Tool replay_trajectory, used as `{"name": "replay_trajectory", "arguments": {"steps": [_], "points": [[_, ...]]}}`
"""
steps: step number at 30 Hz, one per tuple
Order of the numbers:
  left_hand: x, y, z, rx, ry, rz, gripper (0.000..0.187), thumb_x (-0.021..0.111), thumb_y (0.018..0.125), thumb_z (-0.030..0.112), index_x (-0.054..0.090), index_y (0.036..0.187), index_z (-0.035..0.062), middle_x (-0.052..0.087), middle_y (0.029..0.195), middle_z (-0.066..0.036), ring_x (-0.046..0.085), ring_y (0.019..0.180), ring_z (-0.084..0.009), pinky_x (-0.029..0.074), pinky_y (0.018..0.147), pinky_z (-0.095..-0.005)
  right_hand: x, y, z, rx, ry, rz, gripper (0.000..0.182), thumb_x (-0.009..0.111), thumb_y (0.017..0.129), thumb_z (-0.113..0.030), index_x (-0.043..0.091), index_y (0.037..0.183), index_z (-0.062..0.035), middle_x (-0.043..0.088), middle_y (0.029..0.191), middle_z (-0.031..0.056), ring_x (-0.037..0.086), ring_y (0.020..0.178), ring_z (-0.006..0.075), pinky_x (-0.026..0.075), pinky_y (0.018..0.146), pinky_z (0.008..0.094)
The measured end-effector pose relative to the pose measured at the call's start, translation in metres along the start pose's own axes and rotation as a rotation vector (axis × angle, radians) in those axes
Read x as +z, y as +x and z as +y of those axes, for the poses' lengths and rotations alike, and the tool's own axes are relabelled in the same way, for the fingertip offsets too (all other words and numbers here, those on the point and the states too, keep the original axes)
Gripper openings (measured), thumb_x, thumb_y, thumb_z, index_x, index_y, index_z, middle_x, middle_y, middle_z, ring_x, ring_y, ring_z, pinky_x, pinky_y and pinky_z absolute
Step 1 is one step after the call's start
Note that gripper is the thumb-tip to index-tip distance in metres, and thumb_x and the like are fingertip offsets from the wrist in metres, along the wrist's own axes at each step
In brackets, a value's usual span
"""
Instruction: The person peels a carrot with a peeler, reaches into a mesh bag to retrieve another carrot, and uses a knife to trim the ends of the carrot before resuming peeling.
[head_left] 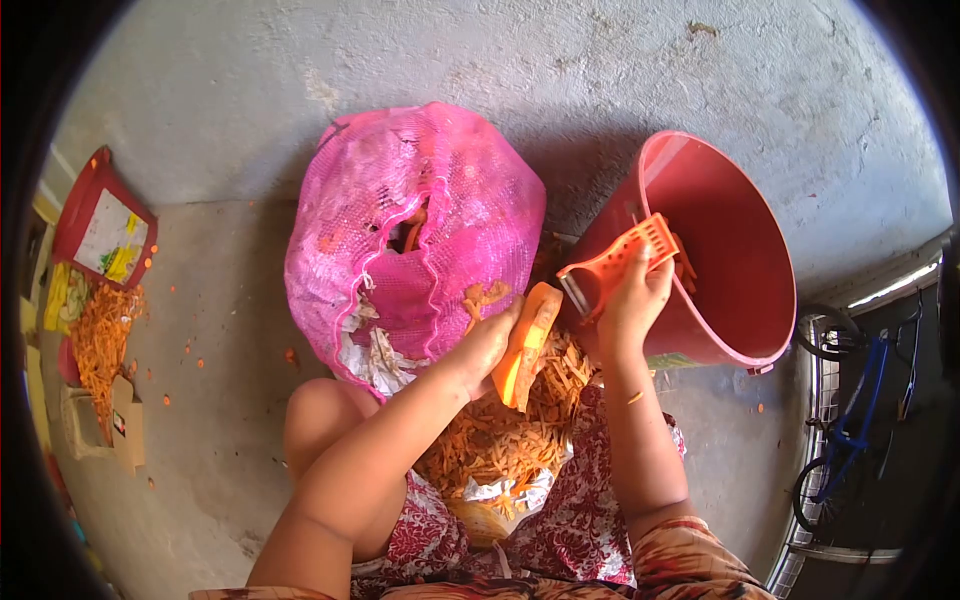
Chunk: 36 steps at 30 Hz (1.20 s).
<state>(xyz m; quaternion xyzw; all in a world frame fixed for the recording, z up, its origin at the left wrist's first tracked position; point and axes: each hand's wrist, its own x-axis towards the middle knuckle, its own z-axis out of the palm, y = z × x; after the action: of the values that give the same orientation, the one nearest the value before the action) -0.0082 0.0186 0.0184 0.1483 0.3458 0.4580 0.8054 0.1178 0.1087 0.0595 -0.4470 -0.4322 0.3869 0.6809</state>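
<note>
My left hand (487, 350) is closed around a thick carrot (528, 345), which is partly peeled, with bright orange strips beside duller skin. Held in my right hand (635, 305) is an orange plastic peeler (615, 262) with slots in its handle; its metal blade points toward the carrot but stays apart from it. Below both hands, a heap of carrot peelings (505, 440) lies between my legs, with some white scraps in it. Bits of peel (486, 298) hang by the fingers of my left hand.
A pink mesh sack (470, 200) with a gap in its front stands against the wall. Right of it, a red bucket (730, 250) tilts, with some orange pieces inside. At far left are a red tub (75, 225) and spilled peelings (100, 340). A blue bicycle (860, 410) is at far right.
</note>
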Motion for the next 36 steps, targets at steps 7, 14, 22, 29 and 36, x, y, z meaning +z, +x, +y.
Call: {"name": "replay_trajectory", "arguments": {"steps": [7, 14, 22, 29, 36], "points": [[0.013, -0.007, 0.012, 0.039, -0.122, 0.095, 0.04, 0.029, 0.089, 0.044, 0.048, 0.101, 0.0104, 0.053, 0.078, -0.004, 0.054, 0.067, -0.0142, 0.047, 0.056, -0.0299, 0.008, -0.039, -0.005, -0.006, 0.09, -0.395, 0.015, 0.047, 0.085, -0.008, 0.044, 0.098, -0.0004, 0.053, 0.083, 0.0034, 0.049, 0.07, 0.0073, 0.042, 0.063, 0.0208], [-0.009, -0.001, 0.004, -0.062, -0.152, -0.287, 0.043, 0.029, 0.087, 0.047, 0.05, 0.092, 0.0093, 0.055, 0.071, -0.008, 0.054, 0.057, -0.0177, 0.047, 0.05, -0.0303, -0.007, -0.003, 0.005, -0.292, -0.238, -0.185, 0.015, 0.047, 0.086, -0.013, 0.044, 0.093, -0.0002, 0.053, 0.077, 0.0041, 0.049, 0.066, 0.0083, 0.042, 0.058, 0.021], [0.007, -0.002, 0.007, 0.028, -0.143, -0.011, 0.041, 0.03, 0.089, 0.04, 0.048, 0.102, 0.0059, 0.057, 0.083, -0.009, 0.058, 0.069, -0.0202, 0.05, 0.059, -0.0325, 0.002, -0.048, -0.021, -0.105, -0.008, -0.4, 0.017, 0.049, 0.085, -0.011, 0.043, 0.097, 0.0002, 0.054, 0.081, 0.0038, 0.049, 0.068, 0.0066, 0.043, 0.061, 0.0202], [0.003, 0.004, 0.002, -0.002, -0.299, -0.134, 0.038, 0.036, 0.089, 0.034, 0.047, 0.108, 0.0037, 0.057, 0.095, -0.01, 0.059, 0.081, -0.0195, 0.051, 0.068, -0.0313, -0.002, -0.067, -0.021, -0.126, -0.136, -0.569, 0.017, 0.05, 0.084, -0.011, 0.044, 0.093, 0.0018, 0.059, 0.075, 0.0086, 0.055, 0.066, 0.0085, 0.045, 0.059, 0.0232], [0.006, -0.003, 0.005, -0.063, 0.079, -0.141, 0.039, 0.034, 0.087, 0.041, 0.049, 0.097, 0.0065, 0.058, 0.074, -0.01, 0.056, 0.057, -0.0159, 0.046, 0.046, -0.0273, -0.013, 0.003, -0.011, -0.407, -0.379, -0.012, 0.015, 0.048, 0.086, -0.015, 0.048, 0.086, -0.0003, 0.052, 0.078, 0.0051, 0.047, 0.067, 0.0102, 0.041, 0.06, 0.0236]]}}
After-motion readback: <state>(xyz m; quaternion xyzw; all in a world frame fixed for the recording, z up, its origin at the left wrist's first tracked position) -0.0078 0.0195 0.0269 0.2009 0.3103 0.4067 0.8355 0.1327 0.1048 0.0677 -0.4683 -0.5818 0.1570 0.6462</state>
